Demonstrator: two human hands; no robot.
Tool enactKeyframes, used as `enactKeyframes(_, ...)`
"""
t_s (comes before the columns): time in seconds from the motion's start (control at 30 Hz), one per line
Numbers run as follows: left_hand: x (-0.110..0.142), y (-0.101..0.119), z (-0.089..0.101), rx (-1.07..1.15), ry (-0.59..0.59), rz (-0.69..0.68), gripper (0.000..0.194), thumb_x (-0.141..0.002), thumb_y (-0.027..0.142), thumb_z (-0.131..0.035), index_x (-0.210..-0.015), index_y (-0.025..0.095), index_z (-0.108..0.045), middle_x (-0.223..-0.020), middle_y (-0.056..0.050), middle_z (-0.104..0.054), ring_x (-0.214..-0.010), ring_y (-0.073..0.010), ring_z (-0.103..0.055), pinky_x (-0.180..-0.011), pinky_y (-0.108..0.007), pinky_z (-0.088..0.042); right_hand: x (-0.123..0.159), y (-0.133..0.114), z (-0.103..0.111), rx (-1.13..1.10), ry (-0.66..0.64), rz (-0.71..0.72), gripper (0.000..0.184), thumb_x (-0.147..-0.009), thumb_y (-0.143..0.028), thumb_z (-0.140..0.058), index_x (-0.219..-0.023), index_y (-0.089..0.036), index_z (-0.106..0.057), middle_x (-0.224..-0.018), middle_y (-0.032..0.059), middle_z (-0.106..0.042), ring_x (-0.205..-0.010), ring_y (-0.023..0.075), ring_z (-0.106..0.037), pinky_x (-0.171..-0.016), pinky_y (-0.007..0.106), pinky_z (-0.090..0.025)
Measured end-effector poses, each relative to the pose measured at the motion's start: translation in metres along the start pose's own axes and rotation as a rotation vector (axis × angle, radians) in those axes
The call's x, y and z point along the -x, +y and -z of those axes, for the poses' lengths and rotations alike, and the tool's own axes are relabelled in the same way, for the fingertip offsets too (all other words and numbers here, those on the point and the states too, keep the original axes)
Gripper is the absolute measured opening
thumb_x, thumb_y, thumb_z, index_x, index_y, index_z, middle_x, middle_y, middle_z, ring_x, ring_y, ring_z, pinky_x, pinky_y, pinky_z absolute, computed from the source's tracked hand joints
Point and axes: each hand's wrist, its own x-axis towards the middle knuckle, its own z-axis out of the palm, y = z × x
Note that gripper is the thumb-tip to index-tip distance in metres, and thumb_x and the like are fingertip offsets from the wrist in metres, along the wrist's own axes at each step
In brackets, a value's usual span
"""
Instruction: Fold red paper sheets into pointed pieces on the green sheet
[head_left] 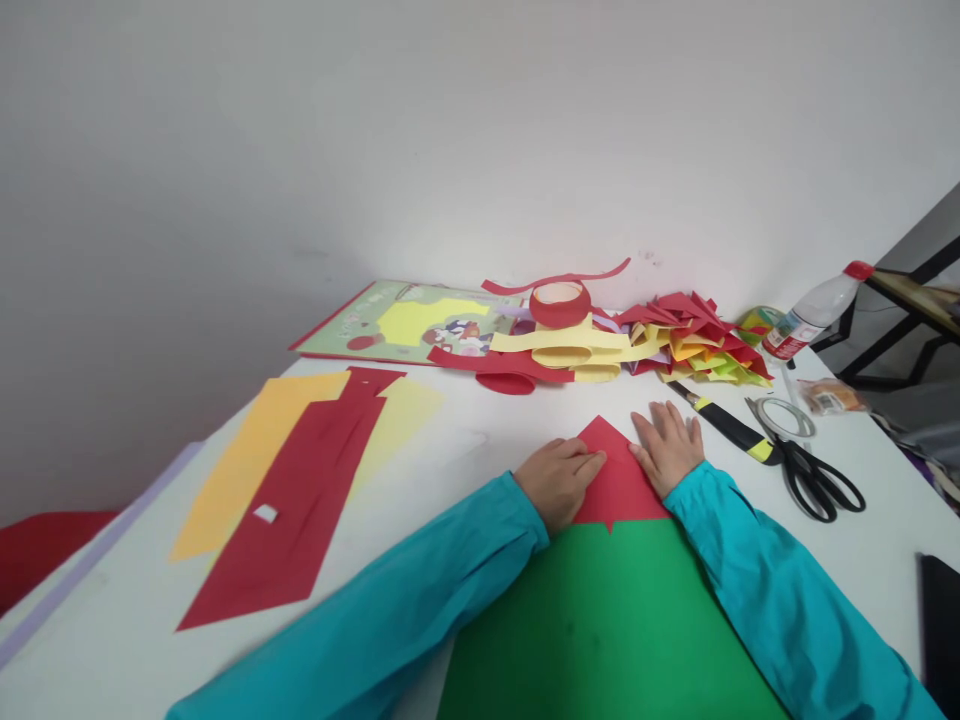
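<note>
A folded red sheet of paper (624, 490) with a pointed top lies on the table, over the far end of a large green sheet (615, 610). My left hand (559, 482) has its fingers bent and pressed together on the red paper's left edge. On the opposite edge, my right hand (667, 448) lies with its fingers spread, the thumb side touching the paper. A small notch-like tip of red points down over the green. Both palms face down, and the left thumb is hidden.
Black scissors (817, 480) and a utility knife (731, 425) lie to the right, near a tape roll (784, 417) and a plastic bottle (814, 312). Folded paper pieces (686, 340), paper strips (562, 350) and a picture book (360, 335) line the back. Cut red paper (307, 500) lies left.
</note>
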Motion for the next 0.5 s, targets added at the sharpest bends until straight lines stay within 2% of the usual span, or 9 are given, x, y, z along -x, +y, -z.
enactKeyframes(0.1, 0.000, 0.000, 0.001, 0.013, -0.008, 0.013, 0.038, -0.080, 0.012, -0.037, -0.113, 0.003, -0.054, -0.089, -0.015, -0.068, -0.087, -0.0255, -0.056, -0.069, -0.039, -0.050, 0.001, 0.002, 0.005, 0.011, 0.006, -0.026, 0.042, -0.092, -0.033, -0.034, -0.132, -0.023, -0.045, -0.141, 0.0151, -0.036, -0.133, 0.0323, -0.025, -0.098, 0.061, -0.025)
enactKeyframes(0.17, -0.001, 0.000, 0.002, 0.020, -0.006, 0.006, 0.037, -0.081, 0.012, -0.037, -0.112, 0.002, -0.054, -0.090, -0.015, -0.067, -0.086, -0.0259, -0.056, -0.069, -0.040, -0.050, 0.001, 0.002, 0.012, -0.002, 0.019, 0.014, 0.041, -0.092, -0.029, -0.035, -0.132, -0.025, -0.045, -0.142, 0.0151, -0.036, -0.133, 0.0333, -0.025, -0.098, 0.062, -0.025)
enactKeyframes(0.27, -0.001, 0.002, 0.004, 0.025, 0.003, 0.000, 0.036, -0.082, 0.012, -0.037, -0.112, 0.000, -0.054, -0.092, -0.016, -0.067, -0.085, -0.0261, -0.055, -0.068, -0.040, -0.050, 0.001, -0.001, 0.021, -0.052, 0.016, 0.215, 0.040, -0.091, -0.031, -0.040, -0.131, -0.035, -0.045, -0.145, 0.0095, -0.032, -0.134, 0.0326, -0.023, -0.099, 0.060, -0.024)
enactKeyframes(0.37, -0.002, 0.003, 0.005, 0.024, -0.003, 0.009, 0.036, -0.082, 0.012, -0.037, -0.112, 0.001, -0.054, -0.092, -0.015, -0.067, -0.085, -0.0257, -0.055, -0.069, -0.039, -0.050, 0.002, -0.003, 0.023, -0.108, -0.024, 0.357, 0.039, -0.092, -0.035, -0.040, -0.131, -0.037, -0.044, -0.145, 0.0035, -0.035, -0.134, 0.0296, -0.026, -0.102, 0.059, -0.021)
enactKeyframes(0.5, -0.001, 0.002, 0.005, 0.020, -0.028, 0.016, 0.036, -0.081, 0.012, -0.039, -0.113, 0.003, -0.054, -0.093, -0.014, -0.067, -0.086, -0.0256, -0.056, -0.071, -0.039, -0.049, 0.003, 0.001, 0.019, -0.169, -0.041, 0.315, 0.036, -0.092, -0.033, -0.039, -0.126, -0.037, -0.050, -0.139, -0.0009, -0.044, -0.131, 0.0280, -0.032, -0.103, 0.059, -0.021)
